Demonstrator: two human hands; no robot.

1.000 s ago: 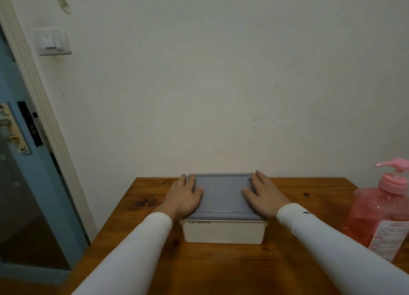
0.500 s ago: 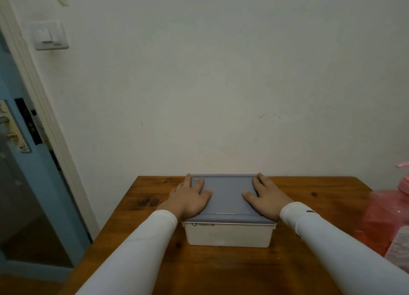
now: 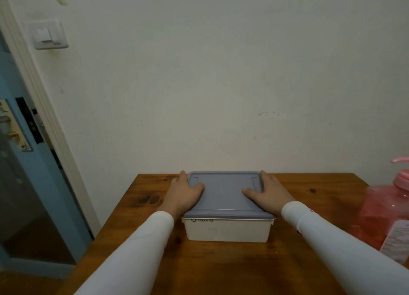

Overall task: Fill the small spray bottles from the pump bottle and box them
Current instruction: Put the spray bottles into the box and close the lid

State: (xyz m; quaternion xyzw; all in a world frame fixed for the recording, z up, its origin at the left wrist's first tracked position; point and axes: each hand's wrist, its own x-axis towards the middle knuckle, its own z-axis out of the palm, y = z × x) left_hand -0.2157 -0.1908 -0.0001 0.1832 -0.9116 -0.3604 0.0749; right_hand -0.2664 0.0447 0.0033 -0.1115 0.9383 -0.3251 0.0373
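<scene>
A white plastic box [image 3: 228, 230] with a grey-blue lid [image 3: 223, 192] sits closed in the middle of the wooden table [image 3: 232, 270]. My left hand [image 3: 184, 194] lies flat on the lid's left edge, thumb on top and fingers reaching over the side. On the lid's right edge my right hand [image 3: 269, 194] lies the same way. A pink pump bottle [image 3: 389, 217] with a white label stands at the table's right side, partly cut off by the frame. No small spray bottles are visible.
The table stands against a pale wall [image 3: 221, 84]. A blue door [image 3: 20, 184] and its white frame [image 3: 51, 128] are to the left, beyond the table's left edge. A light switch [image 3: 49, 37] is on the wall.
Both hands have slid outward from the top of the lid to its left and right edges. The view has shifted left, cutting off more of the pump bottle.
</scene>
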